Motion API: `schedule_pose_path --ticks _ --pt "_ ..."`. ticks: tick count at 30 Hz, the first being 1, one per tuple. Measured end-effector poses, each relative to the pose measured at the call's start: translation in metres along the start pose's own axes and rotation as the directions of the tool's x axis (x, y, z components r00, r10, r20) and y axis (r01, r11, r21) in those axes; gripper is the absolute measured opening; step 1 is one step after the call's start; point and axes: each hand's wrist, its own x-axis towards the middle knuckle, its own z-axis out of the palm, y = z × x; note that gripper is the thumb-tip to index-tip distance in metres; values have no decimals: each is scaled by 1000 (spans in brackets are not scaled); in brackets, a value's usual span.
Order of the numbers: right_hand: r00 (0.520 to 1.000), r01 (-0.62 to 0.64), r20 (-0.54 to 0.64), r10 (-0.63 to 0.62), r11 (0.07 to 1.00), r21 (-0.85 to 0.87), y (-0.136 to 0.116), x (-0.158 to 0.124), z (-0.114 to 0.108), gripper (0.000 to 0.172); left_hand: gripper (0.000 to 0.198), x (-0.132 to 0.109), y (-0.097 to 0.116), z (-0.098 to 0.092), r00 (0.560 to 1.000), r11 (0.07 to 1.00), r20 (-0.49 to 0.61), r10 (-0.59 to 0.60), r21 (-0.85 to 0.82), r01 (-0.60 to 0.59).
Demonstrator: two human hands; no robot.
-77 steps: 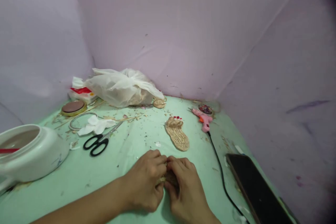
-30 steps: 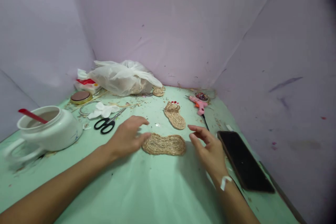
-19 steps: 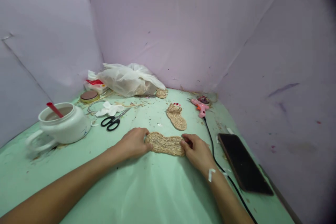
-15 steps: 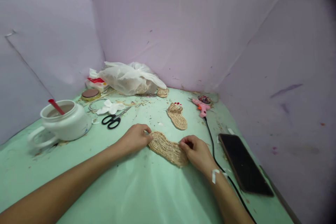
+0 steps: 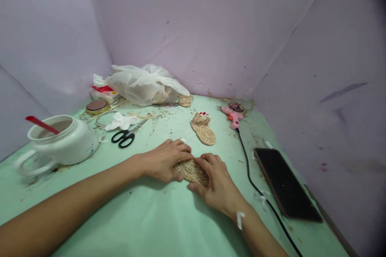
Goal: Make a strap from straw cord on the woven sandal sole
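Note:
A foot-shaped sole of coiled straw rope lies on the green tabletop, its two ends covered by my hands. My left hand grips its left end, with the thumb along the near edge and the fingers over the far side. Around the right end, my right hand has its thumb at the near edge and its fingers on the far edge. Just beyond them rests a second straw foot, which has red and pale beads at its toe end.
To the left are a white mug with a red straw and black-handled scissors. A white plastic bag sits at the back. On the right lie a pink glue gun, its black cord and a phone.
Both hands have moved inward over the straw sole and now cover more of it. My fingers have gone from pinching its ends to spanning its near and far edges.

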Motion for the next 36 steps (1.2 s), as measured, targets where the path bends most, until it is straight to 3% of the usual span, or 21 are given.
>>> schedule_pose_path --ticks 4,11,20,24,28,32,36 --pt "1000 5 -26 -3 998 65 6 1 4 44 40 6 0 4 999 1000 -28 16 3 -16" --pt "992 118 -50 -114 988 103 13 1 6 38 32 13 -10 10 985 984 -16 171 -56 -172" --pt "968 245 3 -249 954 170 22 8 -2 40 34 19 -27 9 953 943 5 302 -146 -298" --pt "977 211 -3 -212 971 114 21 5 1 45 38 13 -23 13 970 960 -12 244 -136 -243" --pt "990 122 -81 -117 991 62 17 -5 6 61 48 4 -17 20 980 977 -99 174 -109 -184" --pt "983 137 -138 -119 982 127 18 -13 7 39 47 2 -18 24 967 969 -165 195 -122 -216" --pt "978 196 -110 -176 955 223 23 -13 3 22 35 6 -19 22 951 943 -149 270 -157 -292"
